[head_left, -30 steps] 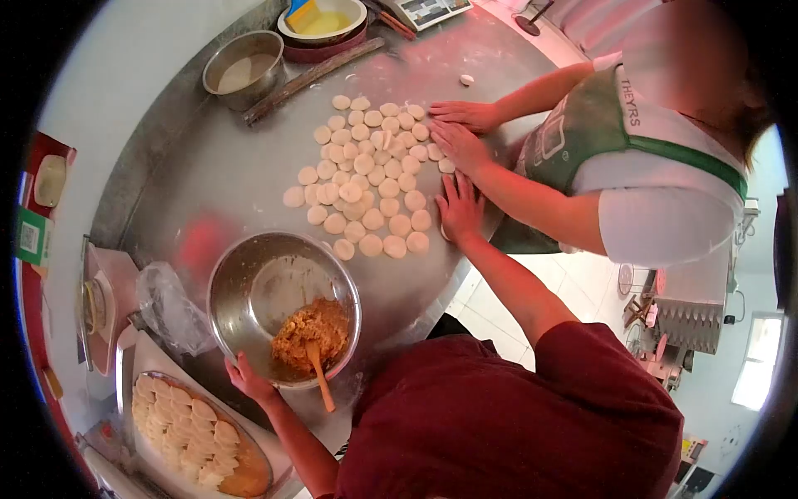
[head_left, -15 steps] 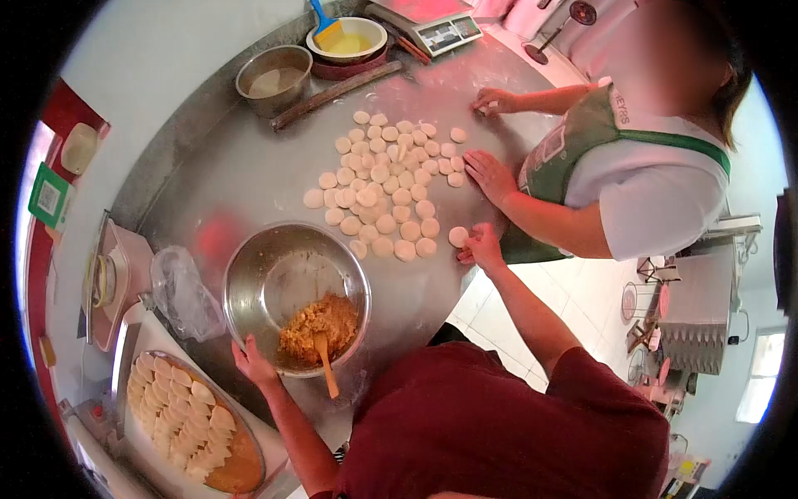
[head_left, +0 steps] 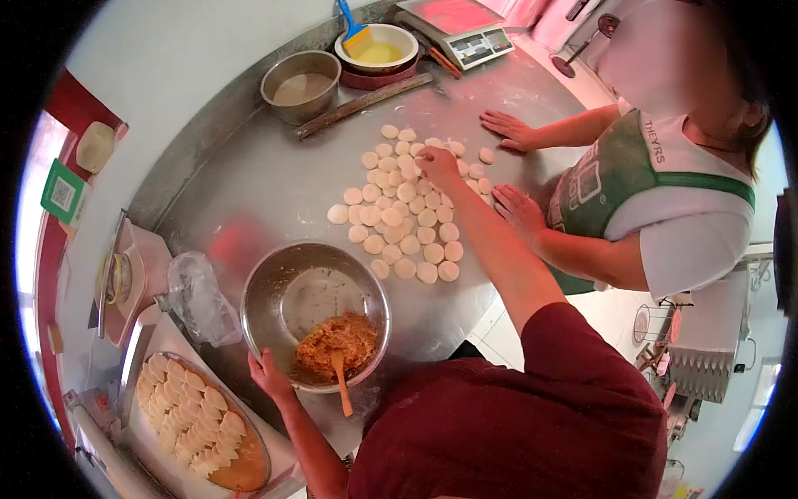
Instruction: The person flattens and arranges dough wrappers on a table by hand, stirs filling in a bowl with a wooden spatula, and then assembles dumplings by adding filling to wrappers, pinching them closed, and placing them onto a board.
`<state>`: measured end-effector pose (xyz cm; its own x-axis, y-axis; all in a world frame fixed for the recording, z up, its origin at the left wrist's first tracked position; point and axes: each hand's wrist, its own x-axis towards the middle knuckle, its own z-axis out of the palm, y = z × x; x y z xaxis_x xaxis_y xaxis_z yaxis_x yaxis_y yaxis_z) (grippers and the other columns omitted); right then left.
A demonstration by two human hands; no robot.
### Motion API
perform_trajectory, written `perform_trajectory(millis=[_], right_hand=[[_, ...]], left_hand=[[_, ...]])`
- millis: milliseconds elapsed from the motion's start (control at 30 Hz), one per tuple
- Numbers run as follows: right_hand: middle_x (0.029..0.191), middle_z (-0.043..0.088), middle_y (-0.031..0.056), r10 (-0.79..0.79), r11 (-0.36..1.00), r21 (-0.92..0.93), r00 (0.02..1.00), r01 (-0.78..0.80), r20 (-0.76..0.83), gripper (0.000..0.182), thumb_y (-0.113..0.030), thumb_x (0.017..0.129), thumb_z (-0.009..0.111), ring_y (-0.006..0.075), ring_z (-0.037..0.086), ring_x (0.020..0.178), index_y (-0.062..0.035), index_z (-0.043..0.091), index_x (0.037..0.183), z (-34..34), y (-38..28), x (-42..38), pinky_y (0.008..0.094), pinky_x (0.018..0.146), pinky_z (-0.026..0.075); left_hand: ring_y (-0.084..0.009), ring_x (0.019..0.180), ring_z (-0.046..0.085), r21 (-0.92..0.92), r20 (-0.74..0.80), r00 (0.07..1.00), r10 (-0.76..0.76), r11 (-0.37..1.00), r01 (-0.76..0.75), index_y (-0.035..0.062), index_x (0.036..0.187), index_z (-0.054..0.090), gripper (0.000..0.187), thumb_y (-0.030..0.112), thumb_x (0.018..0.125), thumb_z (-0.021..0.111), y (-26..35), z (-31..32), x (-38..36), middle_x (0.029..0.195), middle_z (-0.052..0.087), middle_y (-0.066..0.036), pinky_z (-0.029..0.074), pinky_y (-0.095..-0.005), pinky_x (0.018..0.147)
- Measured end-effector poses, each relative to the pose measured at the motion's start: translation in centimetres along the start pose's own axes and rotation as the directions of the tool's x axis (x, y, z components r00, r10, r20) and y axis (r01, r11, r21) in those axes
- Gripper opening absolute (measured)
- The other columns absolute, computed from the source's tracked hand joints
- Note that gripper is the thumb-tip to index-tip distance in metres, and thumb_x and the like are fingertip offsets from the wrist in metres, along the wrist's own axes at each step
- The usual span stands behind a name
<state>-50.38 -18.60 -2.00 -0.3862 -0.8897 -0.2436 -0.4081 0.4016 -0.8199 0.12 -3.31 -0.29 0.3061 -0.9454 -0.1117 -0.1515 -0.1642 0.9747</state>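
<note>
My left hand grips the lower left rim of a large steel bowl. Orange-brown filling lies in the bowl's lower right, with a wooden spatula standing in it, its handle over the rim. My right hand reaches over the far part of a spread of small round dough pieces. Its fingers point down at the pieces and are bent together; whether a piece is between them is too small to tell.
A co-worker's two hands rest on the metal table at the right. At the back are a steel pot, rolling pin, white bowl with brush and scale. A plastic bag and filled tray are left.
My right hand has moved from the near right edge of the dough pieces to their far side. The co-worker's far hand now lies flat. The whole view has shifted slightly.
</note>
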Motion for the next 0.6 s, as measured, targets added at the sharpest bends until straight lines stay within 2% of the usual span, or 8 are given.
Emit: perform_trajectory(millis=[33,67,133,200,267,333,467,600], right_hand=[[0.101,0.061,0.0171,0.069,0.98,0.179,0.994,-0.085,0.09,0.046,-0.023,0.072,0.068,0.0286,0.058,0.097,-0.005,0.055,0.112,-0.3,-0.6,-0.2,0.0384,0.078,0.046],[0.107,0.058,0.0168,-0.03,0.999,-0.027,1.0,0.03,0.001,0.048,-0.024,0.072,0.068,0.0285,0.056,0.101,-0.0053,0.054,0.114,-0.4,-0.2,-0.7,0.0384,0.08,0.046],[0.12,0.052,0.0161,-0.267,0.871,-0.453,0.957,0.19,-0.113,0.05,-0.024,0.071,0.068,0.0282,0.052,0.108,-0.0059,0.053,0.116,-0.4,1.1,-2.9,0.0385,0.084,0.044],[0.136,0.039,0.0147,-0.543,0.709,-0.604,0.828,0.363,-0.141,0.054,-0.026,0.071,0.067,0.0295,0.04,0.122,-0.0095,0.051,0.12,-0.1,1.1,-7.8,0.0467,0.094,0.036],[0.143,0.028,0.0106,-0.547,0.526,-0.721,0.829,0.451,0.12,0.071,-0.035,0.071,0.07,0.0331,0.024,0.133,-0.0166,0.039,0.133,1.4,3.1,-14.2,0.055,0.104,0.02],[0.147,0.02,0.0103,-0.484,0.604,-0.564,0.821,0.563,0.301,0.083,-0.048,0.065,0.071,0.0301,0.013,0.138,-0.0211,0.036,0.136,2.6,2.1,-20.4,0.0591,0.106,0.008],[0.147,0.023,0.0062,-0.375,0.59,-0.678,0.892,0.439,0.252,0.091,-0.057,0.062,0.067,0.0275,0.016,0.137,-0.022,0.032,0.138,4.4,5.3,-20.1,0.0569,0.107,0.009],[0.146,0.024,0.0064,-0.569,0.538,-0.652,0.801,0.534,0.186,0.093,-0.053,0.06,0.071,0.0288,0.018,0.136,-0.0204,0.031,0.138,5.1,5.0,-15.2,0.0586,0.105,0.013]], left_hand=[[-0.0164,0.08,0.052,-0.028,-0.012,1.0,-0.02,0.999,0.02,-0.0046,0.108,0.054,0.03,0.015,0.086,0.051,0.2,0.1,-0.1,0.094,0.058,-0.008,0.044,-0.0298,0.073],[-0.0162,0.08,0.052,-0.059,-0.019,0.999,-0.04,0.998,0.039,-0.0046,0.108,0.054,0.03,0.014,0.085,0.051,0.5,0.3,-0.3,0.093,0.058,-0.008,0.044,-0.0297,0.073],[-0.0161,0.08,0.051,-0.077,-0.025,0.998,-0.062,0.995,0.06,-0.0047,0.109,0.053,0.03,0.013,0.085,0.051,0.4,0.4,0.0,0.093,0.057,-0.008,0.044,-0.0294,0.073],[-0.0161,0.081,0.051,-0.057,-0.035,0.997,-0.067,0.996,0.065,-0.0048,0.109,0.053,0.03,0.012,0.084,0.052,-0.4,0.1,0.0,0.093,0.057,-0.008,0.043,-0.0292,0.073],[-0.0161,0.082,0.051,-0.115,-0.025,0.995,-0.097,0.989,0.093,-0.0048,0.109,0.053,0.03,0.012,0.084,0.052,-1.0,-0.2,0.1,0.094,0.056,-0.008,0.043,-0.029,0.074],[-0.0156,0.083,0.05,-0.047,-0.047,0.994,-0.097,0.994,0.095,-0.0042,0.109,0.053,0.03,0.012,0.084,0.052,-0.8,-0.4,0.1,0.095,0.056,-0.007,0.042,-0.0286,0.076],[-0.0152,0.083,0.049,-0.065,-0.021,0.995,-0.098,0.993,0.096,-0.0038,0.108,0.053,0.028,0.012,0.084,0.052,0.3,0.0,-0.2,0.094,0.055,-0.007,0.042,-0.0282,0.076],[-0.0147,0.082,0.048,-0.025,-0.018,0.997,-0.072,0.997,0.071,-0.0037,0.107,0.053,0.027,0.013,0.085,0.052,0.6,0.0,-0.3,0.093,0.055,-0.006,0.041,-0.0278,0.075]])
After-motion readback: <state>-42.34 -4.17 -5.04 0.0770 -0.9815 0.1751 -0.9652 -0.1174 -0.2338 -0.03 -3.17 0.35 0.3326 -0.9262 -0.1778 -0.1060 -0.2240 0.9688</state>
